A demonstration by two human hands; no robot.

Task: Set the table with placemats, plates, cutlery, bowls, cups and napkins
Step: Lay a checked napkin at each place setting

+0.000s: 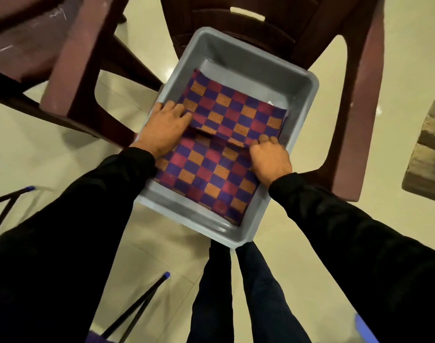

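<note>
A grey plastic tub (pixel 299 100) sits on the seat of a brown plastic chair (pixel 355 120). Inside it lie checked placemats in purple, red and orange. The upper placemat (pixel 236 110) is lifted at its near edge above the lower placemat (pixel 206 179). My left hand (pixel 164 127) grips the upper placemat's left corner, fingers curled over its edge. My right hand (pixel 269 157) pinches the same mat's near right corner. What lies beneath the mats is hidden.
A second brown chair (pixel 70 70) stands close on the left of the tub. Thin black legs with blue tips (pixel 142 303) cross the cream tiled floor at the lower left. A striped brown mat (pixel 427 149) lies at the right edge.
</note>
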